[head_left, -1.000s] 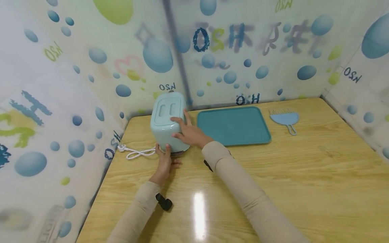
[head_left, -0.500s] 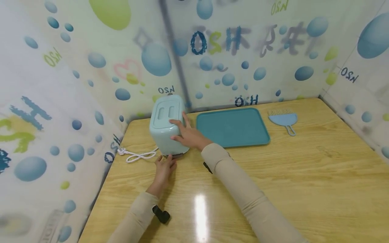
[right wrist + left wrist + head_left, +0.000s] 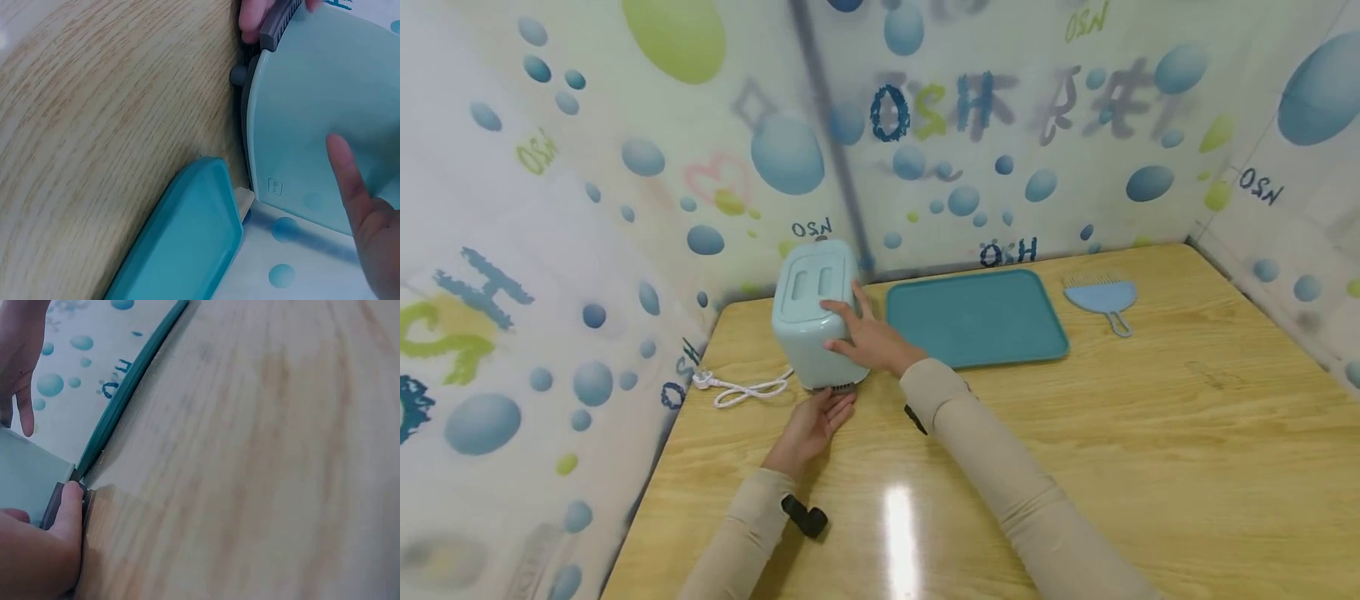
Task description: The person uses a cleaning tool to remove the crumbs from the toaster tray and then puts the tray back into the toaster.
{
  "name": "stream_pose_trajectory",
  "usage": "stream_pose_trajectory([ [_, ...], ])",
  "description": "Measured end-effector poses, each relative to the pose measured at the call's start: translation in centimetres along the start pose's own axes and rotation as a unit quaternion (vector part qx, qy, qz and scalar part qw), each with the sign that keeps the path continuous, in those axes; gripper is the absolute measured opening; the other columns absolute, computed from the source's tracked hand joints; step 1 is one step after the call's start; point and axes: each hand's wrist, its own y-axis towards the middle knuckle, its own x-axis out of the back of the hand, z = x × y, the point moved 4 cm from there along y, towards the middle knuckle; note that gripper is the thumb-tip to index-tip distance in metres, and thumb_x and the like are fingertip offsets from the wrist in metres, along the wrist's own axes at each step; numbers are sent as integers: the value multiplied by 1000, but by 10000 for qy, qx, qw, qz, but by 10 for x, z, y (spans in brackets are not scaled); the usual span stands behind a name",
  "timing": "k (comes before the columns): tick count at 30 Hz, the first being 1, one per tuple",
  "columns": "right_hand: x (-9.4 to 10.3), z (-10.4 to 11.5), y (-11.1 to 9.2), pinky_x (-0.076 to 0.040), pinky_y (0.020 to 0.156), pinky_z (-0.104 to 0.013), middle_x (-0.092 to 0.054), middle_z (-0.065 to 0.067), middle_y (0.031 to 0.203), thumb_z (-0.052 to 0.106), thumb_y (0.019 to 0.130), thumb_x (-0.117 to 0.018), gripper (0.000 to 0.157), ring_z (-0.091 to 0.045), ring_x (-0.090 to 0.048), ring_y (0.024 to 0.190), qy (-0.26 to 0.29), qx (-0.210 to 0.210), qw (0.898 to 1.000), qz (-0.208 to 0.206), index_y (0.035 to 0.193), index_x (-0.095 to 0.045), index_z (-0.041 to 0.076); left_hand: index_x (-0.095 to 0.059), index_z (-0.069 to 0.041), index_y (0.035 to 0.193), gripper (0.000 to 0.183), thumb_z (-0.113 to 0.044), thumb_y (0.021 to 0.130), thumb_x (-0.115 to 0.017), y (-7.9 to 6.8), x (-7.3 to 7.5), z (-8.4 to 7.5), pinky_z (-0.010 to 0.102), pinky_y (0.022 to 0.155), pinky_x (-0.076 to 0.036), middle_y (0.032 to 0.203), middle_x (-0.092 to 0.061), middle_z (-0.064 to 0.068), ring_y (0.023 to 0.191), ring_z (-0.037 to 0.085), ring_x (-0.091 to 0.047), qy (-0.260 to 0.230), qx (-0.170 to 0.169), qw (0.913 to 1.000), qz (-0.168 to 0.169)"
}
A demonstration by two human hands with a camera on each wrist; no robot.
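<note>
A pale blue toaster (image 3: 811, 354) with a lid over its slots stands at the back left of the table. Low on its near end, a dark grey ridged crumb tray (image 3: 279, 26) juts out past the body. My left hand (image 3: 808, 427) pinches that tray, palm turned up; its fingers show on both sides of the ridged edge in the right wrist view. Spread over the toaster's near right corner, my right hand (image 3: 880, 343) rests with extended fingers, one on the lid's edge and another round the right side.
Right of the toaster lies a teal tray (image 3: 973, 321) on the wooden table (image 3: 1075, 467). Farther right is a blue brush-shaped tool (image 3: 1102, 296) with thin bristles. A white power cord with plug (image 3: 741, 390) lies left of the toaster. Patterned walls border the table.
My left hand has left the toaster's lower left side, dropped to the crumb tray at its base and turned palm up. The right hand stays on the toaster.
</note>
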Motion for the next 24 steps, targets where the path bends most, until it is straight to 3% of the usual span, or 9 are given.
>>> stream_pose_trajectory([
  [6,-4,-1,0,-51,60,-34,23,-11,160,53,95,-47,66,-28,-65,74,-124,69,9999,-7,150,-12,42,-31,8,133,35,-14,107,-23,1,-1,2,23,94,-52,96,-67,8,91,11,-68,-425,204,9989,34],
  [12,-1,-1,-1,-49,56,-32,22,-11,160,52,95,-48,66,-26,-64,68,-83,57,9999,-101,149,-13,42,-26,6,137,36,-14,107,-24,2,-4,1,23,93,-53,96,-68,8,91,12,-69,-615,162,9979,138],
  [18,0,-1,-1,-49,56,-31,22,-10,160,54,95,-47,66,-27,-64,71,-138,40,9999,-65,149,-12,43,-13,9,145,46,-14,107,-22,3,-3,3,24,99,-50,99,-66,9,94,12,-67,-641,37,9979,132],
  [24,-1,-3,-1,-49,57,-32,23,-9,160,54,95,-47,66,-26,-63,66,-88,62,9999,-61,149,-13,42,-32,6,131,32,-14,107,-24,2,-4,4,22,100,-49,97,-67,9,92,11,-68,-616,-58,9980,132],
])
